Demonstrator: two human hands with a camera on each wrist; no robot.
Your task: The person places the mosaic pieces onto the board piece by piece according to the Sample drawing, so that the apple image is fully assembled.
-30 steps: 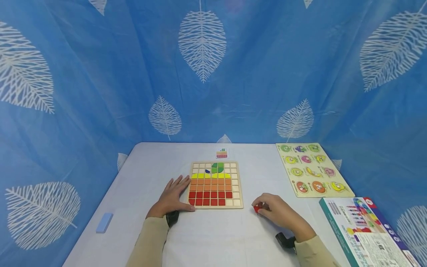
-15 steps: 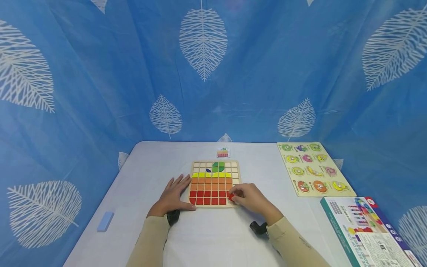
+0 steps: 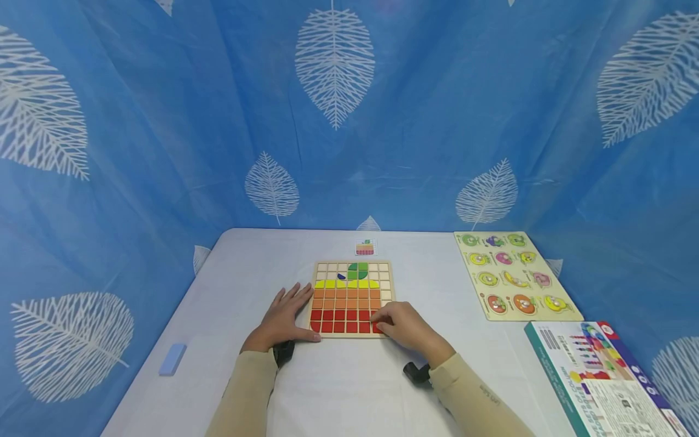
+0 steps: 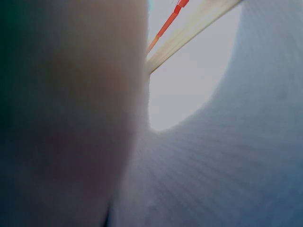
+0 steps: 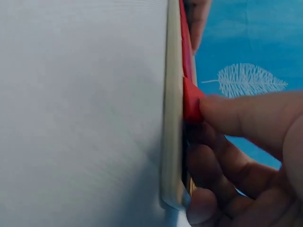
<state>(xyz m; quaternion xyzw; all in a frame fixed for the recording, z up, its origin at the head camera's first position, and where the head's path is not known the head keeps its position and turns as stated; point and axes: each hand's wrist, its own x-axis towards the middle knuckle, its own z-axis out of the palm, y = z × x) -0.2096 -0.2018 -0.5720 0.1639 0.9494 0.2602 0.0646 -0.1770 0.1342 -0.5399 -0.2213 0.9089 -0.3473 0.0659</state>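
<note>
A wooden grid board lies in the middle of the white table, filled with rows of red, orange and yellow tiles and a green leaf shape on top. My left hand rests flat on the table, its fingers spread against the board's left edge. My right hand pinches a red tile at the right end of the bottom row. In the right wrist view the red tile stands tilted on the board's edge under my fingertips. The left wrist view shows mostly blurred palm and the board's edge.
A small pattern card lies behind the board. A fruit peg puzzle sits at the right, a printed box at the near right corner. A light blue block lies near the left edge. Blue leaf-print curtains surround the table.
My right hand has carried the red tile from the table at the right over to the board's bottom row, right end. The left hand has stayed in place.
</note>
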